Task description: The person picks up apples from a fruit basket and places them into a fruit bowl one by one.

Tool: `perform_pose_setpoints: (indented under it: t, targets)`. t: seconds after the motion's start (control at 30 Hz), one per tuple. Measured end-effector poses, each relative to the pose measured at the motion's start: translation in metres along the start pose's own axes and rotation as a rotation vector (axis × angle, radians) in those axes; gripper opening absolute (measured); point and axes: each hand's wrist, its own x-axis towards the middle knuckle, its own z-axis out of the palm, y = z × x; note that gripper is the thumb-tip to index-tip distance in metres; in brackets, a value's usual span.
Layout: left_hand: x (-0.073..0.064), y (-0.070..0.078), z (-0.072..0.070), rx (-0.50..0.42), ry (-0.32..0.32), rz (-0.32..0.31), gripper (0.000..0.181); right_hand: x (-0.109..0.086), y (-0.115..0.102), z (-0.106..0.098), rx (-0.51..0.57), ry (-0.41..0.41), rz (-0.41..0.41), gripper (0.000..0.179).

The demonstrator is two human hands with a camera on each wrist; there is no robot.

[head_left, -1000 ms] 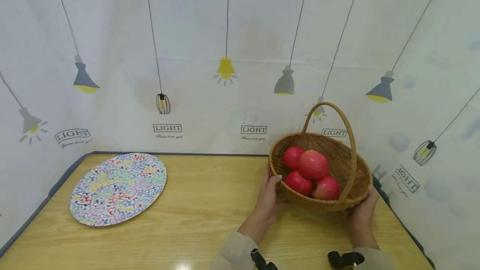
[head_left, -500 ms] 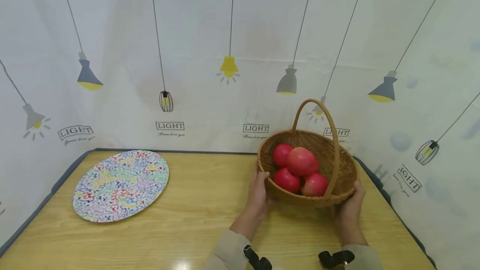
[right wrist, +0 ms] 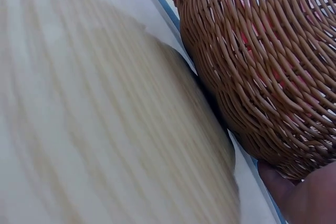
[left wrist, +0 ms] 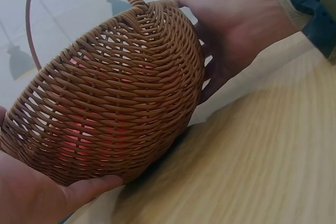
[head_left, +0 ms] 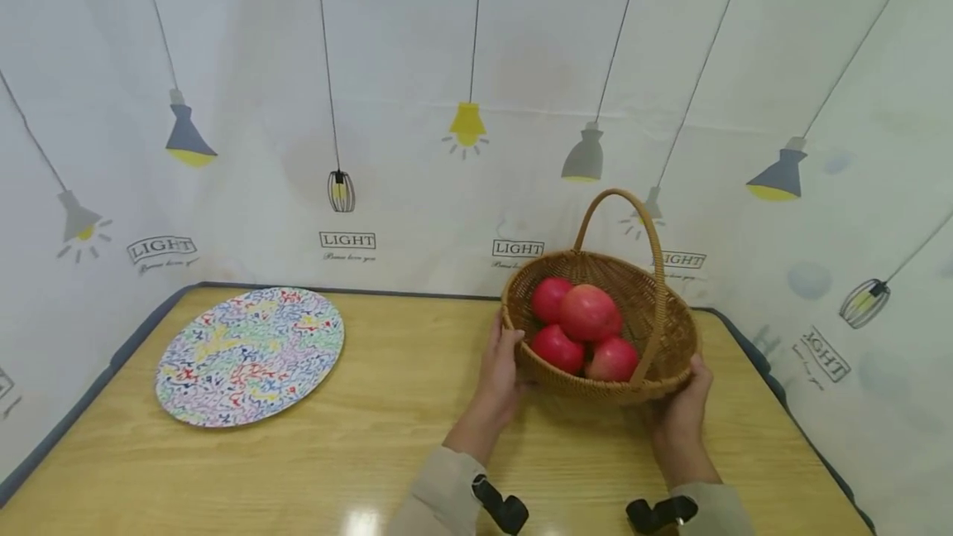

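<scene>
Basket (head_left: 636,308) looks stiff, weighted by apples (head_left: 588,313); support both sides: left hand (head_left: 499,375) grips nine o'clock, right hand (head_left: 682,413) four.

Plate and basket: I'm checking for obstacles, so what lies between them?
The head view shows bare tabletop beside the plate, then the left hand gripping the basket.

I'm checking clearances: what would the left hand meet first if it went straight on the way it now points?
Most likely the wicker basket, since the left hand holds its side. Past that, the printed backdrop seems next, though depth is unclear.
</scene>
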Motion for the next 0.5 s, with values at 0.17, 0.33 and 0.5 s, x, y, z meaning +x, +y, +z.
perform_pose_setpoints:
  t: [0.17, 0.33, 0.5]
  targets:
    - [-0.002, 0.009, -0.007, 0.008, 0.011, 0.009, 0.075, -0.001, 0.005, 0.005, -0.005, -0.021, 0.033, 0.067]
    - [-0.006, 0.016, -0.012, 0.03, 0.043, 0.025, 0.076, 0.009, 0.018, -0.001, 0.028, -0.074, 0.042, 0.066]
    - [-0.008, 0.024, -0.017, -0.004, 0.058, 0.033, 0.075, 0.01, 0.028, -0.001, -0.054, -0.031, 0.066, 0.068]
